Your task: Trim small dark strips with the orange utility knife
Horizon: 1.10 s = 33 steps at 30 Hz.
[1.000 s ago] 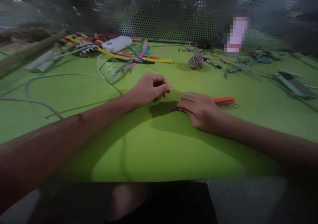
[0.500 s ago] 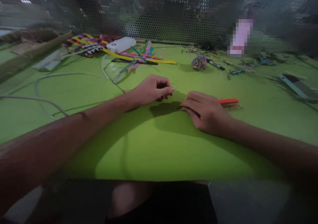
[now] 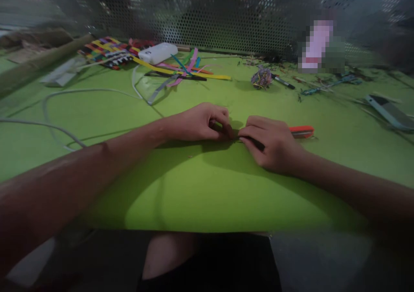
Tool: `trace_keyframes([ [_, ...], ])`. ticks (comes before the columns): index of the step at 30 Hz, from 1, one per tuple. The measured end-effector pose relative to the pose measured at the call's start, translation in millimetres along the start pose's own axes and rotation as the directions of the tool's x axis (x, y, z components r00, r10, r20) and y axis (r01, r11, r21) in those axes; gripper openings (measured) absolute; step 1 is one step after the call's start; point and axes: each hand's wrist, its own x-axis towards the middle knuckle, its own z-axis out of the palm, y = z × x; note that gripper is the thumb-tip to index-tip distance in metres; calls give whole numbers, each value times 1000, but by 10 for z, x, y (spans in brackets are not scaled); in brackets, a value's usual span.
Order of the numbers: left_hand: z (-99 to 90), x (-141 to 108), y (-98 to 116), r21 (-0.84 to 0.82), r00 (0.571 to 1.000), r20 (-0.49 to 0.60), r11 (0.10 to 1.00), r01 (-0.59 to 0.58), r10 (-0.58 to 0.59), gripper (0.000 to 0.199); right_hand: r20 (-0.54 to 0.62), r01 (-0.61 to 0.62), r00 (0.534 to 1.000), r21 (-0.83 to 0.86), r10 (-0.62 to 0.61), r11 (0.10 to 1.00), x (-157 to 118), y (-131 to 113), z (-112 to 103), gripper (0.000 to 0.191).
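Observation:
At the middle of the green table (image 3: 194, 188), my right hand (image 3: 271, 143) is closed in a pinch on a thin, dark strand (image 3: 236, 141), of which only a short end shows. Facing it, my left hand (image 3: 211, 121) has thumb and forefinger brought together close to that same end; whatever lies between them is too small to make out. A thin red-orange tool (image 3: 303, 131) lies just beyond my right knuckles, its near part hidden behind the hand.
Coloured flat strips (image 3: 186, 72), a woven multicoloured piece (image 3: 110, 50) and a white power bank (image 3: 158, 53) lie at the back left. A ball of tangled threads (image 3: 261, 78), a marker (image 3: 284, 82) and a phone-like device (image 3: 390, 112) are to the right. White cable (image 3: 90, 90) crosses the left.
My left hand has come down and to the right, its fingertips now close to those of my right hand. The right hand has stayed nearly in place, pinching as before.

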Motion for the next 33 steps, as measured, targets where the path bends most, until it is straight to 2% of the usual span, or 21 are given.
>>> trace_keyframes([
  [15,50,26,-53,-10,1000,-15,1000,-6,6,8,11,-6,1000,-27,6,1000,14,-30,-26,24],
  [18,48,23,-42,-6,1000,-12,1000,-2,2,9,23,-41,999,-25,42,999,13,-36,-42,25],
  [21,20,11,-22,-27,1000,4,1000,10,-10,9,16,-78,997,-26,79,997,11,-39,-54,24],
  [26,-80,-4,-34,-78,998,51,996,52,-48,14,-14,-63,998,-38,63,997,13,-41,-50,23],
  [33,-118,7,-38,-38,996,40,996,84,-82,8,-37,-50,998,-49,48,998,21,-47,-45,21],
])
